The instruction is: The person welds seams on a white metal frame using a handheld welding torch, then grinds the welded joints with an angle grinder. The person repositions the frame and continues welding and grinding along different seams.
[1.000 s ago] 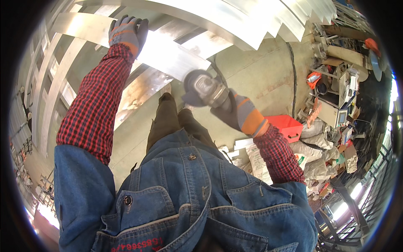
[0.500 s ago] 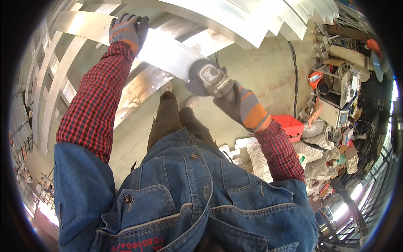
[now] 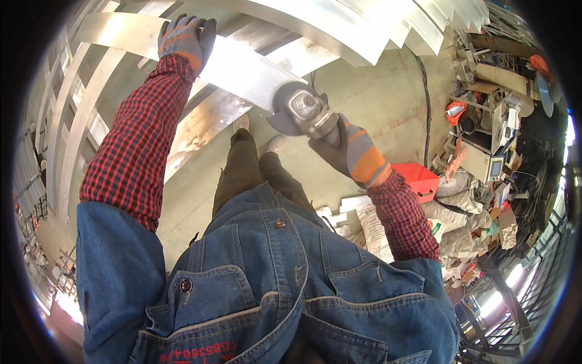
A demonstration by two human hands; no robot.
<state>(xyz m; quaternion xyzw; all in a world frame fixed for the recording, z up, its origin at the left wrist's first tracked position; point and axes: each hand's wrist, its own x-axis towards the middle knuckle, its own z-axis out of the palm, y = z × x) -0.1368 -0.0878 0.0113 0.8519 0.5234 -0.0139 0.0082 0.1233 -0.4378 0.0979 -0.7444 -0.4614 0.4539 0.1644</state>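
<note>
My left hand (image 3: 187,42), in a grey and orange work glove, is closed over a long, flat, shiny metal bar (image 3: 251,74). The bar slants from the upper left down to the middle. In my right hand (image 3: 356,153), gloved alike, is an angle grinder (image 3: 308,109), gripped by its body. The grinder's head and round disc lie against the bar's right end. The disc's edge is partly hidden under the tool head, so the exact contact does not show.
Stacked metal profiles (image 3: 388,24) with jagged ends reach across the top. More bars form a rack (image 3: 91,115) at the left. A black cable (image 3: 425,109) runs along the floor. On the right stand a red box (image 3: 415,181), sacks (image 3: 376,230) and heaped clutter.
The grinder has shifted very slightly at the bar's end. My left hand keeps its place on the bar, and little else differs.
</note>
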